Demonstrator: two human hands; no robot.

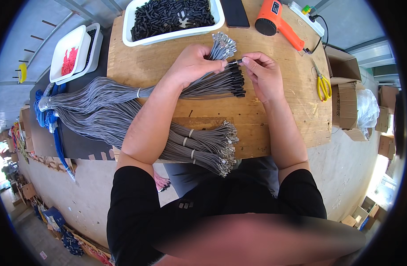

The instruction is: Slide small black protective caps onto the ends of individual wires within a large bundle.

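Note:
My left hand [197, 64] is closed around a bunch of grey cables, whose bare silver terminals [223, 45] fan out above the fist. Between the thumb and fingertips of my right hand [263, 75] is a small black sleeve [239, 61], at the end of one cable next to my left thumb. Just below, other cables of the same bundle lie with black sleeves [238, 82] on their ends. Nearer to me rest several tied grey cable bundles [190, 142] with silver terminals at their right ends.
A white tub [129, 33] of loose black sleeves stands at the table's far side, beside a dark phone [235, 13]. An orange heat gun [281, 24], a power strip [307, 20] and yellow-handled scissors [323, 86] lie right. Left is a white tray [57, 60] with red pieces.

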